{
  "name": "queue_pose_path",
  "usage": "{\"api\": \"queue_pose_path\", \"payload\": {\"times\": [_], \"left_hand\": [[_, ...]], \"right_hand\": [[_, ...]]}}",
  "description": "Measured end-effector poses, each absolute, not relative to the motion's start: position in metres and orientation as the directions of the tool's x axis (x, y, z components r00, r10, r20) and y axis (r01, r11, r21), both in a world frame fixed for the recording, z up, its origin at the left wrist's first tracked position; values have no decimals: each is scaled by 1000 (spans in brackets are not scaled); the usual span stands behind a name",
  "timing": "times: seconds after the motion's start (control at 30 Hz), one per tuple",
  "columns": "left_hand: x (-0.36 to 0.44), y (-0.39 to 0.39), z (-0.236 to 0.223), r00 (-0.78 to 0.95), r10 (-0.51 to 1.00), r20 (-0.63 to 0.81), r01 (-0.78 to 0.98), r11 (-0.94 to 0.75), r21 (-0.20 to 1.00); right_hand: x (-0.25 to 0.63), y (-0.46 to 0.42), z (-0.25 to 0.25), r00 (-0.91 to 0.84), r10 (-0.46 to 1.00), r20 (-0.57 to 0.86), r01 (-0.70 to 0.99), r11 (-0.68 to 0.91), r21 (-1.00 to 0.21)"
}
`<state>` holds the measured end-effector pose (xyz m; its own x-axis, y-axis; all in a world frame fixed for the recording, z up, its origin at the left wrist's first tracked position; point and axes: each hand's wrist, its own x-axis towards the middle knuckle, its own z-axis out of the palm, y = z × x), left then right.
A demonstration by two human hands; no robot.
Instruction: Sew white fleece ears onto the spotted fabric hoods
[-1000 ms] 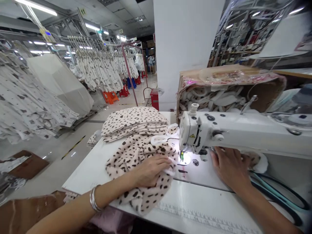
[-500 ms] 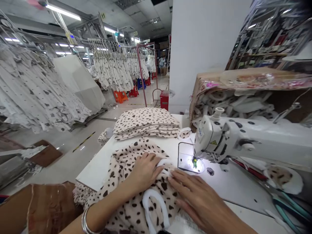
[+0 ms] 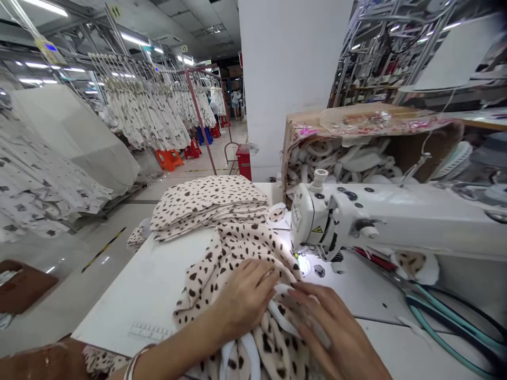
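Observation:
A pale pink fleecy fabric piece with dark spots lies bunched at the front of the sewing table, its upper edge reaching the needle area of the white sewing machine. My left hand is closed on the cloth, fingers curled into its folds. To its right, my right hand grips the white trimmed edge between fingers and thumb; it is slightly blurred. Another loop of white trim hangs below my left hand. The machine's lamp lights the needle plate, partly covered by the cloth.
Behind the cloth sits a folded stack of spotted fabric. Teal-and-black scissors lie to the right, near a red-handled tool and a white-edged spotted piece. A cardboard box of white-trimmed pieces stands behind the machine.
My right hand came from under the machine arm to the cloth beside my left hand. The cloth was drawn forward, turned, then shifted back toward the needle. The camera view swung left, then right.

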<state>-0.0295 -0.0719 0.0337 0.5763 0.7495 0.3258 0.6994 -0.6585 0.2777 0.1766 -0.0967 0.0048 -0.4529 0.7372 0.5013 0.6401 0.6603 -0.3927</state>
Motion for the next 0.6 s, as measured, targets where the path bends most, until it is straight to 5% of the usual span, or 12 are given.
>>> {"api": "queue_pose_path", "payload": {"times": [0.23,0.37,0.47,0.6], "left_hand": [[-51,-98,29,450,887,104,789,-450,418],[-52,-97,26,433,897,83,793,-424,438],[-48,-98,29,448,881,149,771,-466,433],[-45,-91,35,539,818,201,773,-575,267]], "right_hand": [[172,-79,-8,-381,901,208,574,407,-710],[177,-88,-9,-247,954,168,568,283,-773],[175,-98,-4,-209,907,365,685,402,-608],[163,-106,-4,-505,640,579,676,710,-196]]}}
